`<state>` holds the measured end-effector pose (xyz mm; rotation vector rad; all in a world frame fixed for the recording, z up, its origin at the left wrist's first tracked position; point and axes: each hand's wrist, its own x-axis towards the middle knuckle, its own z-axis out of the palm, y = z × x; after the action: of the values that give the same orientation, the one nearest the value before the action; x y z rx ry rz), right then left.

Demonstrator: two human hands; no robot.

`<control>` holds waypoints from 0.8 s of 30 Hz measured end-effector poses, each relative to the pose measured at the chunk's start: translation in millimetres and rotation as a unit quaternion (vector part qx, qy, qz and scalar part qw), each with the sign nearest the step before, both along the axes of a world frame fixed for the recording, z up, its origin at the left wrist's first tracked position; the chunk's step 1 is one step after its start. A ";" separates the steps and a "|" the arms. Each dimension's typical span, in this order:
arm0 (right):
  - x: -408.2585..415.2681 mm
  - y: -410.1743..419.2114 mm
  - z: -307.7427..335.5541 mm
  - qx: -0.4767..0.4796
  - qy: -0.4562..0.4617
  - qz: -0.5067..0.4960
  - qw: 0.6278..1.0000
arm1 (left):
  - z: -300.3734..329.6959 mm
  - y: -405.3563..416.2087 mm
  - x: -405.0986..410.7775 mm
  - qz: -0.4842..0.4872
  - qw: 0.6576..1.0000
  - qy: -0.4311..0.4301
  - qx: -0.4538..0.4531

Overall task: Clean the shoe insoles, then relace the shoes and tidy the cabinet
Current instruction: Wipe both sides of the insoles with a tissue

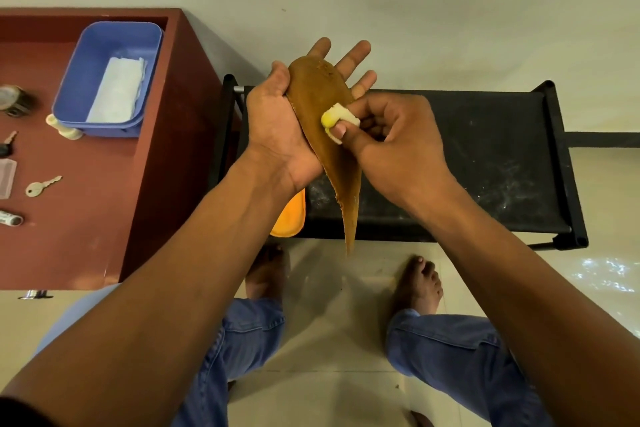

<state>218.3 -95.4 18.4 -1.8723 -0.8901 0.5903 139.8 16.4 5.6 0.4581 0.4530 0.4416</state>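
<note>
A brown shoe insole (320, 90) stands lengthwise in my left hand (277, 128), toe end up against the spread fingers, heel end hanging down past the wrist. My right hand (391, 142) pinches a small white and yellow wad of cloth (336, 118) and presses it against the insole's middle. A second, orange insole (290, 217) lies on the black shoe rack (485, 156) under my left wrist, mostly hidden by it.
A red-brown cabinet top (104, 184) at the left carries a blue tub (107, 76) with a white cloth, two keys (41, 185), a tape roll and small items. My bare feet and jeans stand on the tiled floor (346, 340) below.
</note>
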 end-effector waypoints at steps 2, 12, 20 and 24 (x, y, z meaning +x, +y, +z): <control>-1.4 -1.9 2.8 -0.008 0.018 0.043 0.999 | -0.3 5.3 -1.8 0.007 1.000 -0.011 -0.003; 14.5 -7.4 4.3 -0.012 0.186 0.070 0.980 | 0.1 22.0 -6.5 0.031 0.998 -0.036 -0.032; 14.3 -6.4 3.9 -0.028 0.230 0.016 0.973 | 3.6 16.9 -5.9 0.045 0.996 0.079 -0.010; 17.7 -5.7 3.3 0.006 0.282 -0.074 0.957 | 8.3 -0.4 -0.8 0.011 0.989 0.138 0.049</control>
<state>236.0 -101.1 21.7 -1.6102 -0.3736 0.9578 138.9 16.0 14.0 0.6137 0.7061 0.4256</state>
